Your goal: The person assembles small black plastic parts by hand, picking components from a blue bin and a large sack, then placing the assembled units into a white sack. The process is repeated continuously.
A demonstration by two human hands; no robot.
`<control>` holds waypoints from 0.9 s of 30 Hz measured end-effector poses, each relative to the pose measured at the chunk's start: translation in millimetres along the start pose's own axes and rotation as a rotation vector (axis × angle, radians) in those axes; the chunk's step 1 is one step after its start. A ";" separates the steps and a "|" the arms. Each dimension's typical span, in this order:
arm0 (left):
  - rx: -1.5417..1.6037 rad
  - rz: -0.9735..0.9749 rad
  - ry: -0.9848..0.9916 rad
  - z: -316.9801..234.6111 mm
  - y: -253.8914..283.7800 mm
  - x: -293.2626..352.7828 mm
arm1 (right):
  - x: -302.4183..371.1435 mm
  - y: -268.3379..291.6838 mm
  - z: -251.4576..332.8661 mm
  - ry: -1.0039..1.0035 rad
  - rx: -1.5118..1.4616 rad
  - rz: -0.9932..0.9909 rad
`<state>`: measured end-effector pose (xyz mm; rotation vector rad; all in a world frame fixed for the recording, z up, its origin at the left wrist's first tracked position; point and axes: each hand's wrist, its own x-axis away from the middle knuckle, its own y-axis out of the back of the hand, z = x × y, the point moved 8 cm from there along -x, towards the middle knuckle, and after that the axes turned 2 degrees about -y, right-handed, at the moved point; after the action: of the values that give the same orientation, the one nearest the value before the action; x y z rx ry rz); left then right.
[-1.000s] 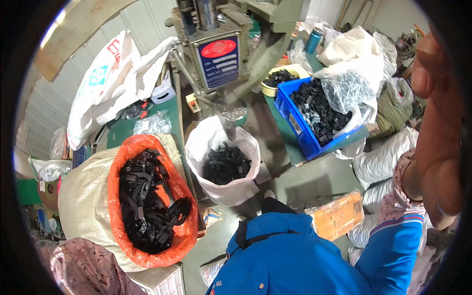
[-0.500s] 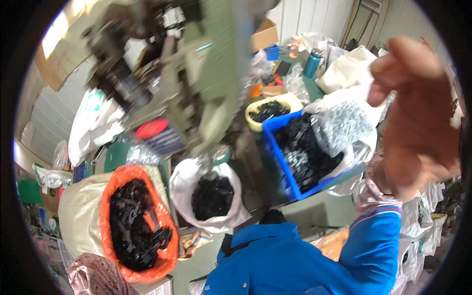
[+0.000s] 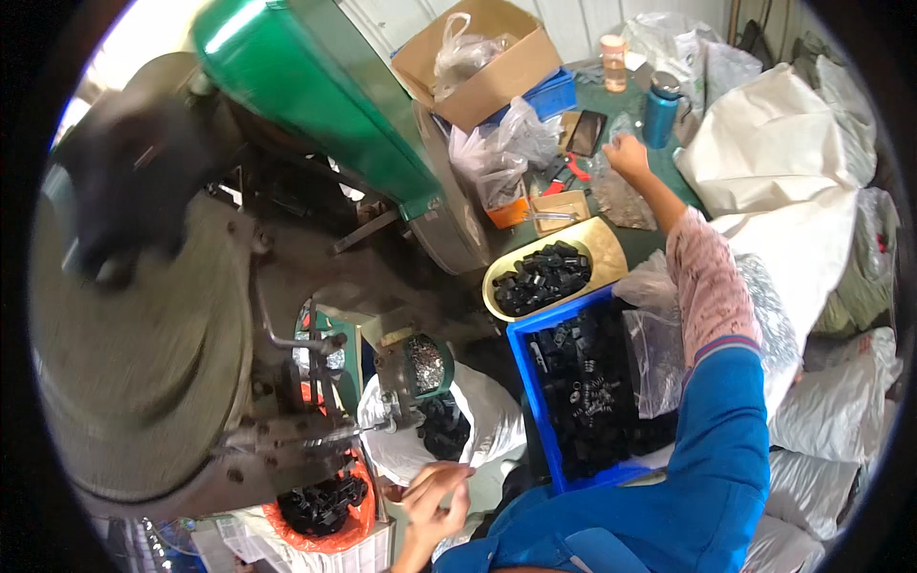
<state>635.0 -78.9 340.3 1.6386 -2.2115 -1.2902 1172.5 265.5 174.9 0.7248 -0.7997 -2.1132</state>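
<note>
My right hand (image 3: 628,158) is stretched across the green table, its fingers closed on the upper part of a clear plastic bag (image 3: 623,202). What lies in that bag is unclear. My left hand (image 3: 437,498) is low in the view, fingers loosely bent and apart, with nothing visible in it. It is beside a white bag (image 3: 499,413) holding black parts, below a machine's metal fixture (image 3: 387,406). Under my right forearm stands a blue crate (image 3: 537,420) of black parts and small shiny pieces. A cream tub (image 3: 609,256) of black parts stands behind it.
A large machine with a round wheel (image 3: 143,353) and green housing (image 3: 315,95) fills the left. An orange bag (image 3: 361,525) of black parts sits below. On the table are a phone (image 3: 586,134), red-handled tool (image 3: 570,172), blue bottle (image 3: 661,110) and cardboard box (image 3: 478,62). White sacks (image 3: 774,143) crowd the right.
My right hand has gone from raised at the right to the plastic bag on the table. My left hand has come into view by the white bag. The view has turned, showing more machine.
</note>
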 end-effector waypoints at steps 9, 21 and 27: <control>-0.240 0.061 1.032 153.5 -36.9 226.1 | -93.8 -121.9 -50.5 -0.337 0.158 -0.107; -0.142 0.144 1.406 164.3 -66.0 307.6 | -84.8 -147.9 -51.9 -0.643 -0.013 -0.229; -0.017 0.147 1.324 172.3 -78.3 263.6 | -82.1 -147.5 -57.7 -0.627 0.067 -0.177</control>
<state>492.0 -204.5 77.5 1.5195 -1.3757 -0.0118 1193.7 390.6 49.5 0.1517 -1.1710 -2.5217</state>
